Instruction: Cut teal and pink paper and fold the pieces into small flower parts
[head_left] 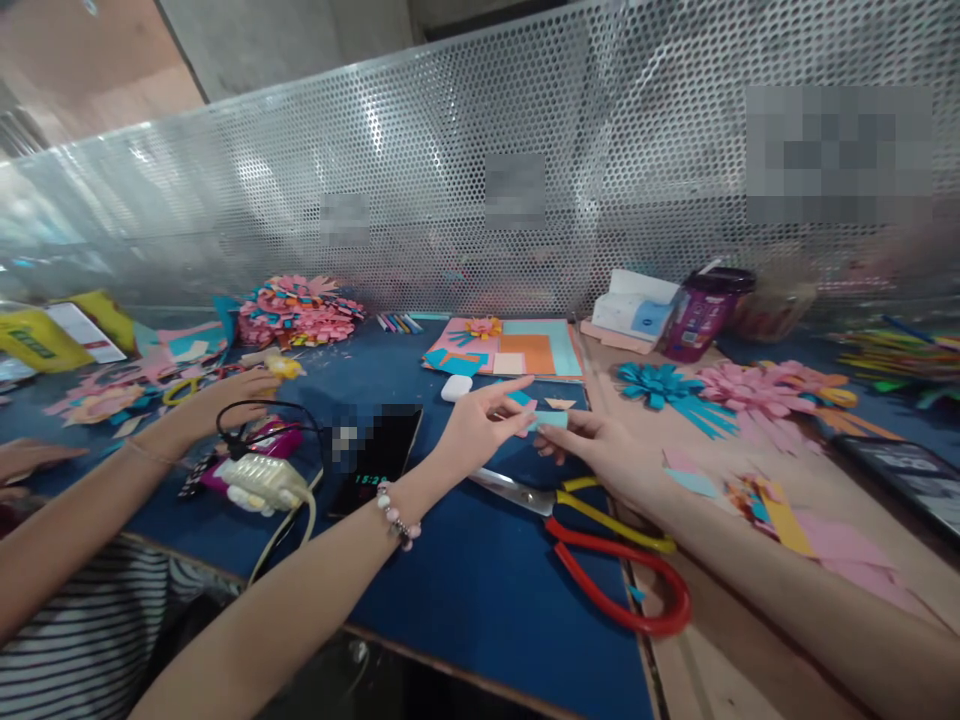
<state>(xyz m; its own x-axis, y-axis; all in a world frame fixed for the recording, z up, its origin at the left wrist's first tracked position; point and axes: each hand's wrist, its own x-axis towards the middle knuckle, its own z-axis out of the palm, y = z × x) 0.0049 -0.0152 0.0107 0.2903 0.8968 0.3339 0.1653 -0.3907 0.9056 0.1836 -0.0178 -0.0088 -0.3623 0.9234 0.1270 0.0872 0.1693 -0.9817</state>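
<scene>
My left hand [480,425] and my right hand [596,448] meet over the blue table top [480,590]. Together they pinch a small light-blue paper piece [550,419] with pink and teal scraps at its edge. The left forefinger points out past it. My left wrist wears a bead bracelet [397,518]. Scissors with red and yellow handles [615,560] lie on the table just under my right wrist, blades pointing left.
A co-worker's arm [150,450] reaches in from the left, the hand holding something yellow near a phone [379,455] and a white plug strip [262,480]. Paper flowers [296,310], coloured sheets [525,348], a purple cup [701,312] and a perforated metal screen [480,150] stand behind.
</scene>
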